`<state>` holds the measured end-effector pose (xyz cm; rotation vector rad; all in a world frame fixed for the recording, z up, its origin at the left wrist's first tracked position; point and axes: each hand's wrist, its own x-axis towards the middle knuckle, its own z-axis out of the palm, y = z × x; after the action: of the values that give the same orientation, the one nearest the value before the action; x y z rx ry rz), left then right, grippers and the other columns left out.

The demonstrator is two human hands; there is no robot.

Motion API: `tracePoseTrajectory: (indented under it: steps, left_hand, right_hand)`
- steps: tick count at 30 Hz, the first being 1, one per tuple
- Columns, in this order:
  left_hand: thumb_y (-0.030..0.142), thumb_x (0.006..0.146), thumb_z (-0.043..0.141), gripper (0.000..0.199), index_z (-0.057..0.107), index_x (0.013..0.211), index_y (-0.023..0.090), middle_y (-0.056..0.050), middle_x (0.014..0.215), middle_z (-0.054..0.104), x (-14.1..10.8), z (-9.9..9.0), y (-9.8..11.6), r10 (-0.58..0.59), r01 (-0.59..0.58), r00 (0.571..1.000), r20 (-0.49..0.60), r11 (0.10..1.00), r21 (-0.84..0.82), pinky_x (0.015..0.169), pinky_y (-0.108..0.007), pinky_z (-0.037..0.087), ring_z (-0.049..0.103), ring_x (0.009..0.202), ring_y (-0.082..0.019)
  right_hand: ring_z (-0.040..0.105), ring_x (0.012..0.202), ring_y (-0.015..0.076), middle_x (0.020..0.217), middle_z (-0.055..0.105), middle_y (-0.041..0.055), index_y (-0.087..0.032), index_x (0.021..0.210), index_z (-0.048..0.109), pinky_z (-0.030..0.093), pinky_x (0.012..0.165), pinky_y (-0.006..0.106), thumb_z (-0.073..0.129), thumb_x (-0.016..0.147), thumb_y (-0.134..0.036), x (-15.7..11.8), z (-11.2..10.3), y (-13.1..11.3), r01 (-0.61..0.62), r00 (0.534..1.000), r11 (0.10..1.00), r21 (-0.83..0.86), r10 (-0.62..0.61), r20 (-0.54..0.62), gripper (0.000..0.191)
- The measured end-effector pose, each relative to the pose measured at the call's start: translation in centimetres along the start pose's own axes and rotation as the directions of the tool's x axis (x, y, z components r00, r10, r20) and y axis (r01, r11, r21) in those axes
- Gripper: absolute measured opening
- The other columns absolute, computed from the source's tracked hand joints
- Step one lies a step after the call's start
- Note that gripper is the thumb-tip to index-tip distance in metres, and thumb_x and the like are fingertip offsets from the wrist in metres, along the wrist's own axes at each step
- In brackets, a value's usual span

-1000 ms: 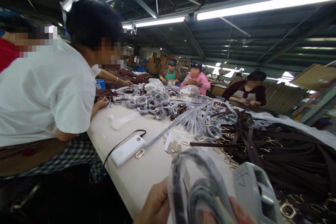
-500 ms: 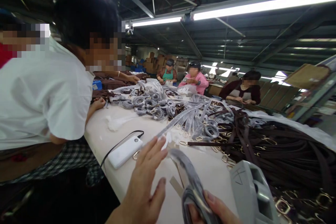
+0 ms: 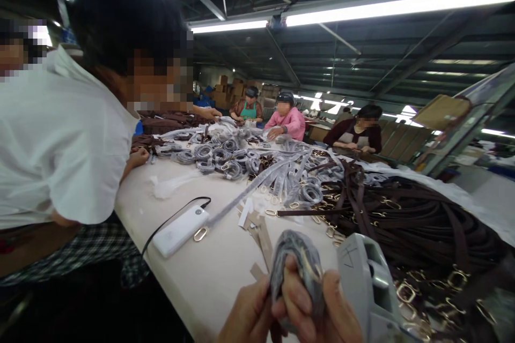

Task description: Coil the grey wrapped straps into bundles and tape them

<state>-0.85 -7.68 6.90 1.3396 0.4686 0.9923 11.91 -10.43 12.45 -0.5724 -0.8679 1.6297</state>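
Note:
A coiled strap [image 3: 295, 249] in clear plastic wrap is held up near the table's front edge, between both hands. My left hand [image 3: 251, 308] grips the coil's left side. My right hand [image 3: 322, 300] has fingers inside the loop and the thumb along its right side. A bit of gold metal shows within the coil. Just right of my hands stands a grey tape dispenser [image 3: 360, 278]. Beyond them lie cardboard strips [image 3: 261, 236] and a wrapped flat strap [image 3: 245, 195] ending in a gold ring [image 3: 200, 233].
A white power bank [image 3: 181, 230] with a black cable lies at left. Wrapped coils [image 3: 229, 155] are heaped mid-table, and dark brown straps [image 3: 418, 225] with gold buckles pile up at right. A co-worker in a white shirt [image 3: 68, 139] leans over the left edge; several others sit farther back.
My left hand, earlier spread open over the table, has come down right onto the coil. The strap's loose end is now wound into the coil. The view has shifted slightly.

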Motion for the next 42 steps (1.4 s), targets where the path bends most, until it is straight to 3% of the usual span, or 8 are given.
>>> tracePoseTrajectory:
  steps: [7,12,18,25,30,37,39,42]
  left_hand:
    - [0.063,0.068,0.072,0.053,0.058,0.080,0.014,-0.002,0.050,0.061,-0.3,1.1,-1.1,-0.357,0.330,0.932,0.058,0.777,-0.536,0.039,-0.019,0.039,0.054,0.037,-0.012]
    - [0.038,0.074,0.067,0.029,0.063,0.074,0.009,-0.008,0.056,0.064,-0.6,0.7,1.7,-0.526,0.487,0.842,0.119,0.649,-0.584,0.045,-0.026,0.048,0.062,0.045,-0.017]
    - [0.022,0.066,0.059,0.025,0.066,0.088,0.010,-0.010,0.064,0.069,-1.0,-0.7,1.9,-0.506,0.537,0.833,0.222,0.643,-0.546,0.054,-0.034,0.049,0.063,0.049,-0.021]
    - [0.026,0.064,0.063,0.014,0.061,0.065,0.013,-0.005,0.061,0.063,-1.2,-2.5,1.0,-0.569,0.575,0.775,0.276,0.453,-0.681,0.066,-0.030,0.047,0.060,0.059,-0.018]
    - [0.026,0.067,0.071,0.018,0.059,0.067,0.013,0.002,0.055,0.053,-1.3,-3.4,0.9,-0.574,0.537,0.788,0.223,0.463,-0.705,0.055,-0.020,0.041,0.049,0.049,-0.009]
    - [0.019,0.071,0.071,0.036,0.041,0.052,0.016,0.012,0.042,0.026,-0.9,-3.2,3.1,-0.570,0.663,0.722,0.392,0.409,-0.627,0.037,-0.012,0.007,0.010,0.036,0.000]
    - [0.018,0.071,0.070,0.036,0.038,0.052,0.017,0.013,0.043,0.023,-0.7,-2.9,3.2,-0.548,0.639,0.746,0.378,0.426,-0.641,0.037,-0.013,0.007,0.009,0.036,0.000]
    - [0.012,0.065,0.070,0.019,0.052,0.066,0.015,0.010,0.051,0.037,-0.5,-3.2,3.0,-0.503,0.496,0.845,0.184,0.607,-0.621,0.042,-0.012,0.022,0.028,0.041,-0.002]
  right_hand:
    - [0.060,0.065,0.0114,0.080,0.057,-0.0021,-0.025,0.124,0.057,0.048,0.099,0.042,0.049,0.096,-0.049,2.1,-1.8,0.7,0.257,0.961,0.921,-0.292,-0.210,0.182,0.037]
    - [0.063,0.092,0.0234,0.094,0.065,0.0072,-0.020,0.112,0.059,0.049,0.095,0.044,0.050,0.095,-0.039,2.1,-3.2,1.3,0.322,0.946,0.479,-0.817,-0.119,0.303,0.027]
    - [0.061,0.086,0.0227,0.095,0.066,0.0097,-0.017,0.098,0.058,0.052,0.080,0.036,0.044,0.091,-0.028,1.8,-1.7,-0.2,0.418,0.897,0.157,-0.895,0.086,0.434,0.019]
    - [0.059,0.112,0.0293,0.125,0.062,0.0165,-0.014,0.126,0.054,0.046,0.103,0.042,0.052,0.088,-0.056,1.6,-0.4,-0.7,0.591,0.767,0.114,-0.798,0.229,0.600,0.057]
    - [0.057,0.123,0.0286,0.133,0.062,0.0134,-0.020,0.139,0.047,0.042,0.109,0.045,0.053,0.094,-0.031,2.1,0.1,0.6,0.718,0.682,0.011,-0.696,0.192,0.706,0.047]
    - [0.067,0.107,0.0229,0.116,0.072,-0.0007,-0.034,0.129,0.057,0.058,0.095,0.039,0.047,0.094,-0.016,2.8,0.0,3.4,0.681,0.704,0.088,-0.727,0.194,0.683,0.042]
    - [0.066,0.108,0.0232,0.115,0.072,-0.0007,-0.034,0.126,0.060,0.056,0.097,0.040,0.050,0.093,-0.016,2.9,-0.3,3.4,0.690,0.698,0.081,-0.719,0.190,0.691,0.039]
    - [0.065,0.111,0.0238,0.118,0.071,0.0016,-0.030,0.125,0.061,0.049,0.106,0.045,0.053,0.092,-0.014,3.1,-1.8,2.3,0.752,0.645,-0.031,-0.659,0.244,0.724,0.037]
